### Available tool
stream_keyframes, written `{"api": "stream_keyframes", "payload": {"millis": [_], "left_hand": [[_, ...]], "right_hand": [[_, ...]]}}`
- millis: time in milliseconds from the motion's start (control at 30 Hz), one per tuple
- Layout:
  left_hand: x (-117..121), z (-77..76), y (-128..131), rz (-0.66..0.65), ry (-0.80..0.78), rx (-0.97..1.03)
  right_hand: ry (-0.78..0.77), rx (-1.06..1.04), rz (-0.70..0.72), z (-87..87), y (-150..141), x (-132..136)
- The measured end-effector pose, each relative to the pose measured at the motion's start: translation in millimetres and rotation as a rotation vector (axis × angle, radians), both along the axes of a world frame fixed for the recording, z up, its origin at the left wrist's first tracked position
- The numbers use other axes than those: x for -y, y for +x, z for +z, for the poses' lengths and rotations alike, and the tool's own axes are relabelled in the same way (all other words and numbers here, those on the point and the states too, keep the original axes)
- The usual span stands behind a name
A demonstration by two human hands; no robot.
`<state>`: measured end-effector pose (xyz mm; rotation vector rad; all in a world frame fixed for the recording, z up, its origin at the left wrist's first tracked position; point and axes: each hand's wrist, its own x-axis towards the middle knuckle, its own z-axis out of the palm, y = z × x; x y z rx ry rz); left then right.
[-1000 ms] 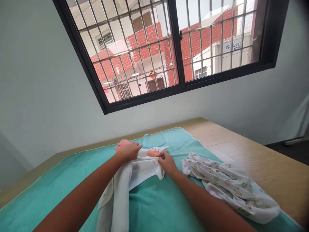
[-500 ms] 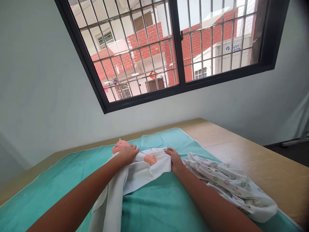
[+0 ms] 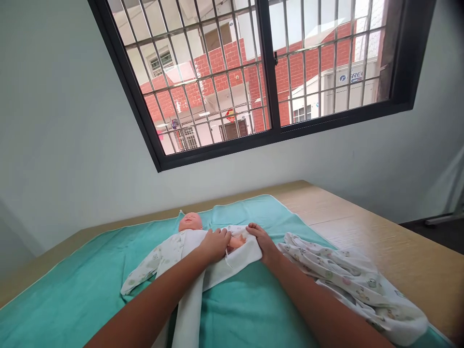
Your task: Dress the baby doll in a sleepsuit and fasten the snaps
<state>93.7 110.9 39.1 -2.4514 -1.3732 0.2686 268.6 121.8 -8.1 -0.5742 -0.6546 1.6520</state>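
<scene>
A baby doll (image 3: 190,221) lies on its back with its head toward the wall. Under and around it spreads a white baby shirt (image 3: 172,249) with small animal prints, one sleeve stretched out to the left. My left hand (image 3: 216,244) is closed over the doll's arm; the doll's small hand (image 3: 237,240) shows just past my fingers. On the right, my right hand (image 3: 263,243) pinches the edge of the shirt's plain white side between thumb and fingers. What lies under my left palm is hidden.
A teal cloth (image 3: 90,275) covers much of the wooden table (image 3: 362,217). Crumpled printed baby clothing (image 3: 357,285) lies to the right of my right forearm. Behind the table rises a wall with a barred window (image 3: 217,137).
My left hand has moved right along the doll's arm, uncovering the face and the left sleeve. The doll's hand has shifted right. My right hand keeps its hold on the shirt edge.
</scene>
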Motion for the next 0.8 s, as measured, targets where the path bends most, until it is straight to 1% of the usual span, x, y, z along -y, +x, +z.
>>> {"api": "stream_keyframes", "payload": {"millis": [133, 200, 267, 333, 467, 533, 600, 633, 733, 800], "left_hand": [[3, 0.1, -2, 0.025, 0.013, -0.017], [3, 1.0, -4, 0.035, 0.012, -0.043], [2, 1.4, -4, 0.046, 0.014, -0.072], [1, 0.6, -2, 0.077, 0.025, -0.094], [-2, -3.5, 6, 0.135, 0.049, -0.1], [-1, -5.7, 6, 0.132, 0.066, -0.093], [2, -6.7, 4, 0.078, 0.093, -0.083], [5, -6.6, 2, 0.023, 0.106, -0.074], [9, -4.0, -5, -0.217, 0.13, -0.04], [9, -1.9, -8, -0.334, 0.122, -0.014]], "right_hand": [[0.02, -0.015, -0.064, 14.3, 4, -2], [0.022, -0.014, -0.108, 18.6, 7, -4], [0.021, -0.011, -0.122, 20.8, 6, -3], [0.038, -0.014, -0.092, 22.7, 1, 0], [0.131, -0.003, 0.048, 28.8, -16, 12], [0.155, 0.006, 0.062, 30.6, -19, 14], [0.143, 0.007, 0.012, 29.8, -14, 10], [0.125, 0.011, -0.027, 28.5, -10, 7], [0.071, 0.036, -0.093, 23.5, 2, -1], [0.063, 0.042, -0.077, 21.9, 5, -3]]}}
